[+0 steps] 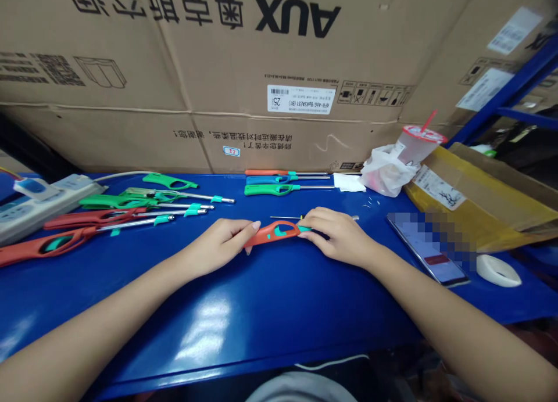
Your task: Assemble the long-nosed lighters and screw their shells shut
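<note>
An orange gas lighter (261,234) with a teal trigger lies level above the blue table. My left hand (222,239) is closed round its handle end, thumb on top. My right hand (333,233) pinches the teal collar at its other end. Whether a metal tube runs on under my right palm is hidden. Just behind the lighter a thin metal shaft (285,217) with a yellow part lies on the table, its right part covered by my right hand. A small ridged metal end (356,218) shows beyond my knuckles; I cannot tell what it belongs to.
Several lighters (126,219) in red and green lie at left by a power strip (52,204). Three more (268,189) lie at the back, near white paper (349,182) and small screws (369,203). At right are a phone (427,248), tape roll (498,270) and bagged cup (414,143).
</note>
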Available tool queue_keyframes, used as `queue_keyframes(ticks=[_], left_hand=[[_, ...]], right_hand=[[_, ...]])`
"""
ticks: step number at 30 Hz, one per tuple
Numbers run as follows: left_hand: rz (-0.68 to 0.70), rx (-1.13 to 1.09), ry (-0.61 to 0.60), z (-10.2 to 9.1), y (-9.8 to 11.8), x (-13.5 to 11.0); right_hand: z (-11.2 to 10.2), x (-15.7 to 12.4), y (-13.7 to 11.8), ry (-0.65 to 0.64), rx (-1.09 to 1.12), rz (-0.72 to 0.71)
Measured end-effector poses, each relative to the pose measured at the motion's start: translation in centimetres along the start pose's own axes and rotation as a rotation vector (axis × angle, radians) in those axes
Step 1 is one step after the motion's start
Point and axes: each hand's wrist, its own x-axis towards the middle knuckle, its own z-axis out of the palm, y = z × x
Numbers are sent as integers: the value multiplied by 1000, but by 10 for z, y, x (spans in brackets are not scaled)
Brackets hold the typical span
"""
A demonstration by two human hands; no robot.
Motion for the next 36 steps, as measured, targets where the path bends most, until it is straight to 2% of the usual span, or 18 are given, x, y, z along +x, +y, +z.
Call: queue_keyframes(ticks=[6, 10, 13, 15, 17, 20, 27, 31, 36], left_hand=[[185, 225, -55, -13, -1, -2], [268, 390, 73, -19, -6, 2], [271, 484, 175, -27, -7, 11], [275, 569, 231, -34, -7, 21], [259, 704, 278, -41, -6, 35], [229, 764, 301, -49, -5, 61], [197, 835, 274, -49, -19, 122], [190, 837, 253, -49, -32, 135], [206, 822, 290, -50, -39, 134]], right_hand=[[-6, 4, -3, 74, -62, 49], [-3, 4, 1, 169, -91, 62], [-3, 2, 6, 292, -123, 88], [-3, 1, 9, 323, -121, 93], [-4, 1, 12, 304, -105, 91], [-3, 1, 17, 236, -76, 104], [-6, -3, 28, 87, -5, 148], [-6, -4, 30, 8, 15, 168], [-2, -4, 34, -50, 27, 189]])
